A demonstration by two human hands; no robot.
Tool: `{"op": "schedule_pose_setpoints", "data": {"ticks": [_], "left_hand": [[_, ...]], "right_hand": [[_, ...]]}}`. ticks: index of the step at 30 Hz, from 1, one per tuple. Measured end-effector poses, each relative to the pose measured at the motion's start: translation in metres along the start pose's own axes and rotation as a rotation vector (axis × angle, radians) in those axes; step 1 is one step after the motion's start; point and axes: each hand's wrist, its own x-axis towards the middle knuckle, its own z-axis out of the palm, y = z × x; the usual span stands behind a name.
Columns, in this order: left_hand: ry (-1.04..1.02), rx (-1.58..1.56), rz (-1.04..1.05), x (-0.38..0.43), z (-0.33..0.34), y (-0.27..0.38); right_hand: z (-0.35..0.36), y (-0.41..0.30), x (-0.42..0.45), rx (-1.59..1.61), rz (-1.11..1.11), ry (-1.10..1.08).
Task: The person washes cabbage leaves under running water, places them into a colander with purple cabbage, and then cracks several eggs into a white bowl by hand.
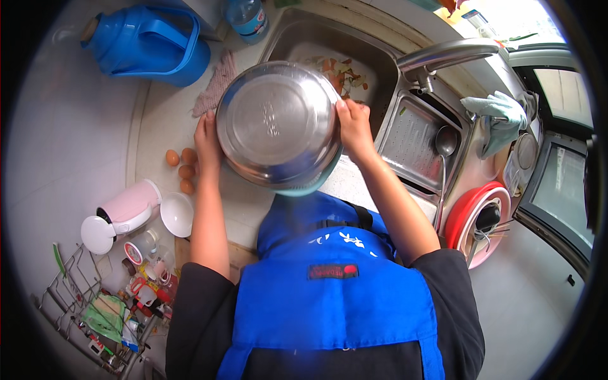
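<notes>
A stainless steel basin (280, 123) is held bottom-up before me, level with the counter's sink edge. My left hand (208, 142) grips its left rim, and my right hand (355, 127) grips the right rim. Beneath the basin shows the edge of a teal plastic basket or bowl (308, 187); its contents are hidden. Several brown eggs (187, 171) lie on the counter just left of my left hand. Behind the basin, vegetable peelings (342, 76) lie in the steel sink (294, 28). A pink cloth (217, 85) rests beyond my left hand.
A blue thermos jug (147, 45), a plastic bottle (247, 21), a white bowl (177, 214) and a pink kettle (128, 209) stand at left and back. The faucet (446, 54) reaches over a drain tray (418, 137) with a ladle (445, 142). Red and pink basins (453, 223) are at right.
</notes>
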Motion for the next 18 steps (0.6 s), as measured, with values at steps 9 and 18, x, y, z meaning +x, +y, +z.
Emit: {"op": "schedule_pose_setpoints", "data": {"ticks": [9, 18], "left_hand": [[-0.137, -0.152, -0.222, 0.031, 0.06, -0.015], [-0.185, 0.006, -0.129, 0.034, 0.118, -0.01]], "right_hand": [[-0.044, 0.038, 0.031, 0.874, 0.242, -0.009], [-0.061, 0.077, 0.013, 0.265, 0.241, 0.057]]}}
